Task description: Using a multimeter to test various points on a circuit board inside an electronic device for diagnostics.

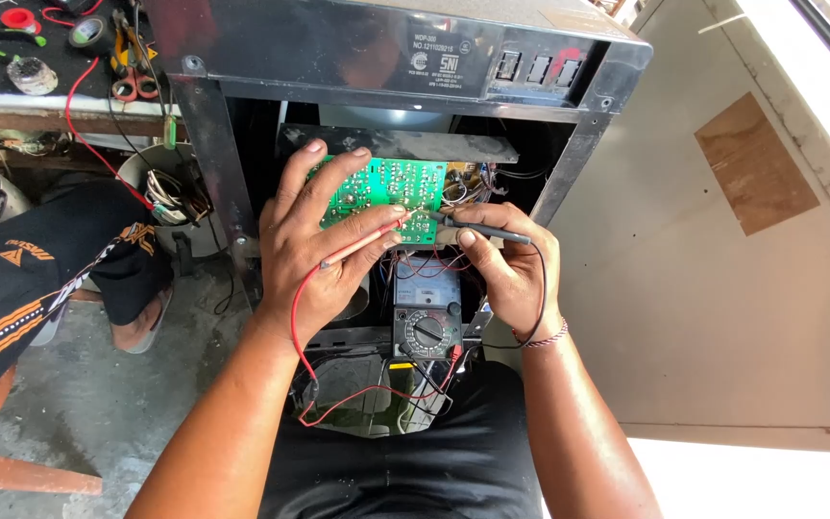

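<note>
Centrally, the person's left hand is closed around the left edge of a green circuit board, fingers spread over its upper left corner, and pinches a red test probe between thumb and forefinger, its tip touching the board's lower part. At three o'clock from it, the right hand grips a black test probe with curled fingers, the tip pointing toward nine o'clock and meeting the board close to the red tip. The board stands tilted in the open back of a dark metal appliance cabinet, just below a dark horizontal bar. At six o'clock from the board, just beneath both hands, sits an analog multimeter with a pale dial face and a round selector knob; a red lead loops from the left hand down toward it and a black lead curves around the right wrist, which wears a red-and-white string bracelet. At ten o'clock, a bench carries pliers, tape rolls and scissors. At nine o'clock, another person's leg in black shorts with orange stripes rests beside a white bucket of wires. At three o'clock stands a pale panel bearing a brown patch.
</note>
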